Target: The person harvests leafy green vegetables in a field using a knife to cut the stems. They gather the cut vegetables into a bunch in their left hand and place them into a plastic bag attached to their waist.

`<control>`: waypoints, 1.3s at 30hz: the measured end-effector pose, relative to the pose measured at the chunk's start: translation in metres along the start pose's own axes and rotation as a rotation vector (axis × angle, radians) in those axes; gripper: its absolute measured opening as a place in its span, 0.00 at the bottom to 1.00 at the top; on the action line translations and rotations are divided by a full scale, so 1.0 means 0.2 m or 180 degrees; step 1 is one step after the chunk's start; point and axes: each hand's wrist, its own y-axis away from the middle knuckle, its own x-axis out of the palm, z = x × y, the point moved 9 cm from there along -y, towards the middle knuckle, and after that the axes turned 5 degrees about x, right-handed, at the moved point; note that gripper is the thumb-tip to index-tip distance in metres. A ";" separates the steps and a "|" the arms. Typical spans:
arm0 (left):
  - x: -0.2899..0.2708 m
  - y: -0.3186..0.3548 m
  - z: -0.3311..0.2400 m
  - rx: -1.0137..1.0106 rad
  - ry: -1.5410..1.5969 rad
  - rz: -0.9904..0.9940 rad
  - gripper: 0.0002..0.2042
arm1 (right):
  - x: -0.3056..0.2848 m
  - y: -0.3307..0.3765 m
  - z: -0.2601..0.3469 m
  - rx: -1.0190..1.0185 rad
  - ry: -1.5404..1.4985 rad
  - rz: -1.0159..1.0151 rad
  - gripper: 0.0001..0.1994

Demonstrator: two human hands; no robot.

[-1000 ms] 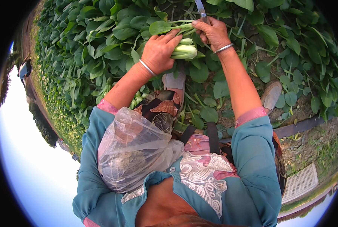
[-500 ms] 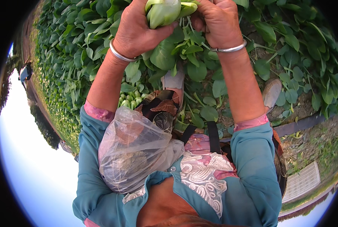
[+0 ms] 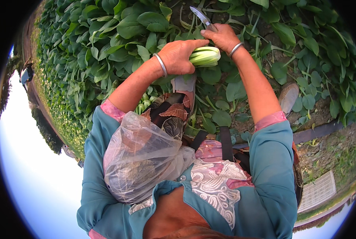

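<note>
My left hand [image 3: 181,56] is closed around a head of bok choy [image 3: 205,57], its pale green stalks and cut base pointing right. Just beyond it, my right hand [image 3: 222,38] grips a small knife [image 3: 202,16] by the handle, the blade pointing away to the upper left. The two hands are close together, above the leafy bed. Several harvested bok choy [image 3: 145,102] lie in a pile beside my left leg, partly hidden by my forearm and trouser leg.
Dense green bok choy plants [image 3: 82,47] fill the far and left ground; more leafy plants [image 3: 305,44] grow at the right. A clear plastic bag [image 3: 144,159] rests against my left side. My shoes [image 3: 288,97] stand among the leaves. A white crate [image 3: 317,191] lies at the lower right.
Both hands have drawn nearer to me. The left has turned the bok choy so its base points right; the right has come away from it, and the knife now shows.
</note>
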 end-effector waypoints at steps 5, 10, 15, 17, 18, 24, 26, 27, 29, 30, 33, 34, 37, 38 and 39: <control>0.20 0.04 0.02 0.0024 -0.1407 0.0400 0.40 | -0.11 0.10 -0.06 -0.0559 0.1871 -0.0415 0.17; 0.28 0.06 0.07 -0.0351 -0.2064 0.1051 0.35 | -0.12 0.20 -0.05 -0.0750 0.1968 0.0003 0.19; 0.24 0.07 0.10 -0.0365 -0.1828 0.0875 0.32 | -0.06 0.29 -0.01 -0.0786 0.2938 -0.0144 0.18; 0.24 0.08 0.11 -0.0359 -0.1847 0.0805 0.31 | -0.08 0.27 -0.04 -0.0673 0.3084 -0.0273 0.16; 0.24 0.08 0.12 -0.0359 -0.1855 0.0772 0.31 | -0.09 0.26 -0.05 -0.0616 0.3156 -0.0334 0.15; 0.22 0.11 0.18 -0.0378 -0.1816 0.0591 0.34 | -0.11 0.24 -0.08 -0.0542 0.3321 -0.0351 0.14; 0.22 0.11 0.19 -0.0347 -0.1745 0.0529 0.34 | -0.11 0.24 -0.08 -0.0457 0.3272 -0.0206 0.14; 0.22 0.11 0.19 -0.0332 -0.1708 0.0497 0.34 | -0.11 0.24 -0.08 -0.0415 0.3248 -0.0132 0.15; 0.21 0.12 0.20 -0.0306 -0.1697 0.0464 0.35 | -0.12 0.24 -0.08 -0.0473 0.3247 -0.0177 0.15; 0.21 0.12 0.20 -0.0292 -0.1691 0.0447 0.35 | -0.12 0.24 -0.09 -0.0500 0.3246 -0.0200 0.15; 0.21 0.12 0.20 -0.0273 -0.1690 0.0439 0.35 | -0.12 0.23 -0.11 -0.0588 0.3206 -0.0271 0.15; 0.21 0.12 0.20 -0.0289 -0.1679 0.0452 0.35 | -0.12 0.23 -0.11 -0.0540 0.3150 -0.0295 0.15; 0.20 0.13 0.20 -0.0294 -0.1658 0.0440 0.35 | -0.12 0.23 -0.12 -0.0477 0.3066 -0.0339 0.15; 0.21 0.13 0.21 -0.0263 -0.1658 0.0406 0.34 | -0.12 0.23 -0.11 -0.0503 0.3092 -0.0337 0.15; 0.21 0.13 0.21 -0.0232 -0.1658 0.0371 0.34 | -0.12 0.23 -0.10 -0.0530 0.3117 -0.0336 0.15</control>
